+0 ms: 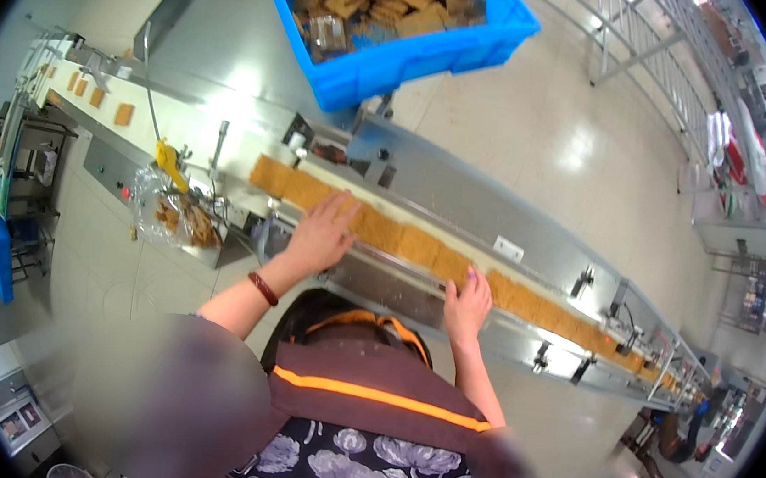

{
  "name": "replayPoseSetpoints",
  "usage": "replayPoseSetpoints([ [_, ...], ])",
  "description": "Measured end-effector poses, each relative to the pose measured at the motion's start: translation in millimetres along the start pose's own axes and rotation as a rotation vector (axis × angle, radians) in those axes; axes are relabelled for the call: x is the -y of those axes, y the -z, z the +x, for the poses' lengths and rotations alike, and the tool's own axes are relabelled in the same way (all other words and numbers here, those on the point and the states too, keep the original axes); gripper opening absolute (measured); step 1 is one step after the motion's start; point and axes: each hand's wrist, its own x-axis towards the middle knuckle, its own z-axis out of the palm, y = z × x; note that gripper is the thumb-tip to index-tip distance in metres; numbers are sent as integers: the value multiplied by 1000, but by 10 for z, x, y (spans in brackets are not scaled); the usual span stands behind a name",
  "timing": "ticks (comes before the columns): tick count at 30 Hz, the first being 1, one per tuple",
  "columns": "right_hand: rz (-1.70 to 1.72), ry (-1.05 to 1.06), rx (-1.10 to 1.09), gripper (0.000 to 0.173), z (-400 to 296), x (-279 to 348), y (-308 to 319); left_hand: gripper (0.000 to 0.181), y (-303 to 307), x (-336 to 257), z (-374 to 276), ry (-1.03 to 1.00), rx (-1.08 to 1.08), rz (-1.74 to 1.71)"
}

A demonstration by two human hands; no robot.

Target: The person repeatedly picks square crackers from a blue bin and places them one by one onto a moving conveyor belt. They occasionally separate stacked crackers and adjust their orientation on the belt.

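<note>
A line of flat brown square biscuits or crackers (pixel 390 234) runs end to end along a narrow conveyor belt (pixel 373 200) in front of me. My left hand (pixel 326 228) rests palm down on the line near its left end, fingers spread. Farther right, my right hand (pixel 468 302) touches the near edge of the row beside a small gap, its fingers slightly bent. Neither hand is closed around a piece. Beyond the gap, the row continues to the right. What lies under my left palm is hidden.
A blue plastic crate (pixel 413 69) full of brown pieces stands across the belt. Single pieces (pixel 124 114) lie spaced on a white belt at left. A clear plastic bag (pixel 181 216) with broken bits sits near a yellow-handled tool (pixel 170 164). Another person (pixel 675 433) is at far right.
</note>
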Motion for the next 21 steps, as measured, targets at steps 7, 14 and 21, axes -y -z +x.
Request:
replayPoseSetpoints([
  [7,151,-40,27,46,331,56,134,53,1505,227,1198,-84,-852,24],
  [14,1125,-379,194,74,2316,1124,809,88,2134,1906,2568,751,-772,-787],
  [21,1452,-639,164,52,3678,2234,717,65,2422,2028,3032,823,-223,-937],
])
